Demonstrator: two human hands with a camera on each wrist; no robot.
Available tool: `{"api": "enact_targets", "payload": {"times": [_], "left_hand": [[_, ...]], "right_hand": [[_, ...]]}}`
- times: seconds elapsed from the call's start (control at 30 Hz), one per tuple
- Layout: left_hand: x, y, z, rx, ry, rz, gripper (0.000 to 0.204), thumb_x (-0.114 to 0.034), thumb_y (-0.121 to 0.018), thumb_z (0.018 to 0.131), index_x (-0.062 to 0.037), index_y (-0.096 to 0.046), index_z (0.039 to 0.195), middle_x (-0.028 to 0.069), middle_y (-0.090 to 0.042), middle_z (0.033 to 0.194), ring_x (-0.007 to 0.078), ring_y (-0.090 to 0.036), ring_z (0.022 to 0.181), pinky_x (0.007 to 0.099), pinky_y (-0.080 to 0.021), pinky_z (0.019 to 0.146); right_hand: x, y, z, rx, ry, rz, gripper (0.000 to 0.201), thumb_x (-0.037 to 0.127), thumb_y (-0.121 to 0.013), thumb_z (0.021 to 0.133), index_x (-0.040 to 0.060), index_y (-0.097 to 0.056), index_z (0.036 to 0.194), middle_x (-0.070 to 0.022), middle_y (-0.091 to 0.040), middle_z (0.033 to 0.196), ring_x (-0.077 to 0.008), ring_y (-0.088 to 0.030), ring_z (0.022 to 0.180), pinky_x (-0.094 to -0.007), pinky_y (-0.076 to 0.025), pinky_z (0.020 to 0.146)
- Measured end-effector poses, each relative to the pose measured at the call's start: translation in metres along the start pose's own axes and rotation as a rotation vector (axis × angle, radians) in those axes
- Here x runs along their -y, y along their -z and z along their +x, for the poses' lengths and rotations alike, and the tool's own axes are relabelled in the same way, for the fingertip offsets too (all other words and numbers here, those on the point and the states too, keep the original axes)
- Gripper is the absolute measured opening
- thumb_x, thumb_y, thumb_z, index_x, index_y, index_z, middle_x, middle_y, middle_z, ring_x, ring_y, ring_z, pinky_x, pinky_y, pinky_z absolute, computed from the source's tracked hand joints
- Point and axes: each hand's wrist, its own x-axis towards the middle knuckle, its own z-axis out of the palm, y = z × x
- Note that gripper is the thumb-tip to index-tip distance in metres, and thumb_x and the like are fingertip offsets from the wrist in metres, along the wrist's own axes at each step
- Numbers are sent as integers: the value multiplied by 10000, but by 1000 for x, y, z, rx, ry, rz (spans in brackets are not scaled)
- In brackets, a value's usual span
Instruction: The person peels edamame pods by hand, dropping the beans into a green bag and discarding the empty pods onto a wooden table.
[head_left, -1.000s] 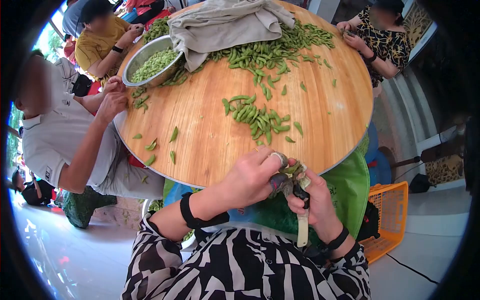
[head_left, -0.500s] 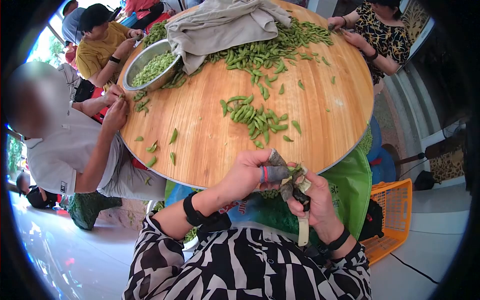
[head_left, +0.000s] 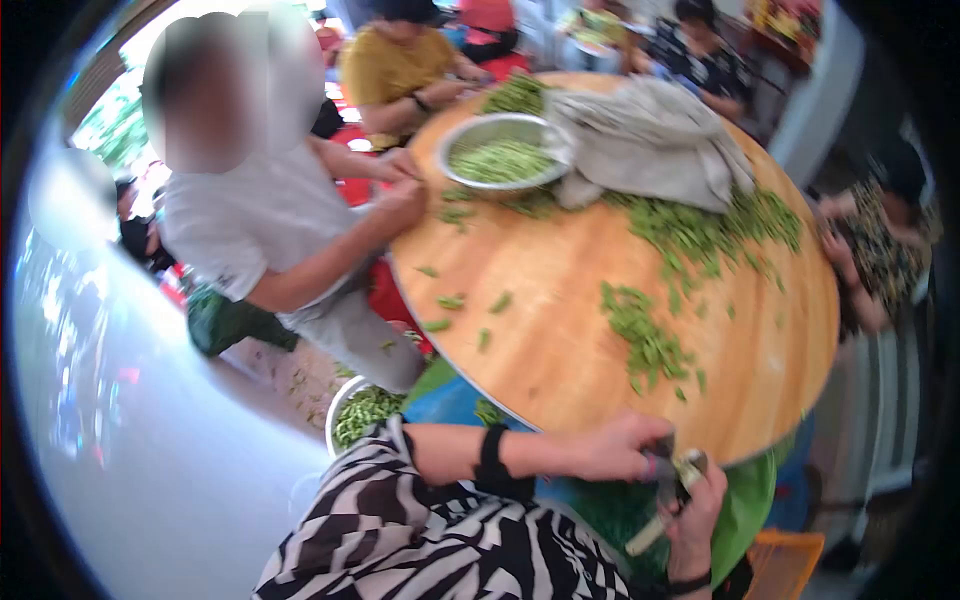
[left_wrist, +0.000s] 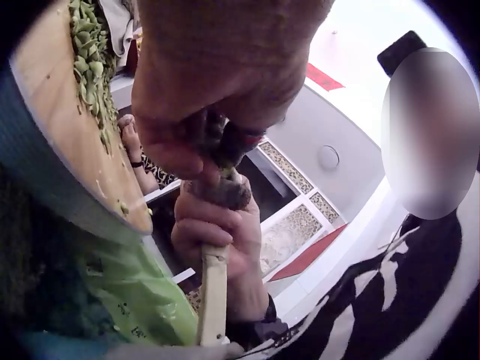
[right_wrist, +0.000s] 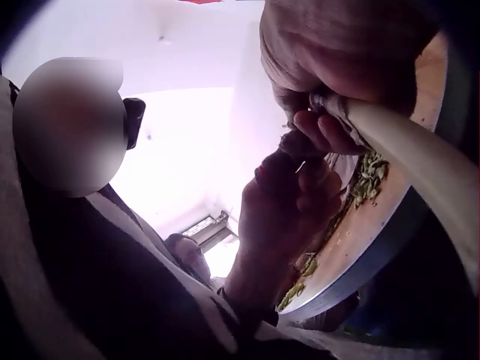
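My left hand [head_left: 615, 447] and right hand [head_left: 698, 508] work close together just off the near edge of the round wooden table [head_left: 530, 350]. My right hand grips a tool with a long pale handle [left_wrist: 214, 292], whose end sticks out below the fist; its working end is hidden. Grey covers wrap the fingertips of both hands, and a coloured band circles one left finger. The left thumb and index finger are bent toward the right fingertips. What they hold, I cannot tell. A small heap of green soybean pods [head_left: 645, 338] lies on the table beyond my hands.
A metal colander of shelled beans [head_left: 500, 163] and a grey cloth [head_left: 650, 140] over more pods sit at the back. Several people sit round the table, one in a light shirt [head_left: 240, 215] at left. A white bucket of pods [head_left: 365, 415] and an orange crate [head_left: 785, 565] stand below.
The head view has swung left, so the table and my hands appear farther right. My left fingers drew slightly back from the right hand, then stayed near it. The right hand keeps the pale-handled tool.
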Motion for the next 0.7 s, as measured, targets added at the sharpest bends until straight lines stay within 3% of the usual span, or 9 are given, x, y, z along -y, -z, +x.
{"api": "enact_targets", "payload": {"times": [0.03,0.13,0.17,0.2,0.27,0.37,0.43,0.53,0.7], "left_hand": [[6,-7,2,-73,-53,-32,198,-60,-623,756,-3,-540,926,54,-576,721,138,-558,685,290,-468,607],[11,-14,6,-19,-52,-210,215,24,-607,725,-2,-478,896,50,-534,735,112,-517,704,290,-451,587],[6,-12,6,19,-50,-233,216,40,-601,723,-2,-466,886,47,-525,746,105,-505,714,288,-445,577],[15,-14,8,24,-162,-239,192,22,-598,753,-7,-474,897,43,-540,753,92,-516,727,271,-438,554],[16,-18,6,31,-176,-304,183,20,-583,768,-11,-472,911,41,-547,747,95,-527,698,264,-438,541],[17,-14,1,59,-198,-306,165,8,-550,810,-25,-465,948,54,-572,745,116,-556,608,254,-440,508],[23,-18,0,29,-191,-302,185,34,-509,804,-28,-447,968,68,-570,752,137,-552,571,265,-435,490],[14,-17,-4,45,-115,-271,239,71,-460,769,-18,-421,988,78,-554,732,143,-552,573,269,-432,485],[19,-24,0,50,-76,-333,298,98,-424,722,2,-393,1002,94,-546,722,162,-562,567,274,-435,473]], "right_hand": [[-5,2,1,-12,4,29,98,99,-498,828,11,-540,811,-24,-478,559,-87,-394,359,-232,-317,326],[-18,10,6,124,17,134,148,127,-485,849,5,-541,912,-29,-499,595,-90,-413,365,-222,-333,330],[-23,17,8,103,-31,169,178,183,-493,903,19,-536,958,-35,-511,616,-78,-389,354,-228,-315,297],[-13,12,4,162,-109,237,210,194,-500,918,3,-575,962,-44,-545,653,-88,-424,409,-226,-338,357],[-8,12,3,237,-188,298,244,205,-508,934,-13,-614,966,-54,-579,690,-99,-459,464,-225,-361,417],[-12,9,5,211,-202,256,279,229,-466,943,-11,-597,999,-32,-570,671,-51,-422,423,-180,-304,363],[2,-17,-6,-37,-131,-47,233,189,-475,933,-6,-589,990,-12,-541,649,-50,-400,425,-189,-303,373],[0,-9,-10,96,-80,-15,185,125,-483,916,-14,-589,978,-24,-548,664,-60,-413,437,-195,-310,382],[3,0,-17,47,-22,-94,145,67,-495,898,-28,-586,960,-27,-542,670,-72,-422,451,-196,-315,400]]}}
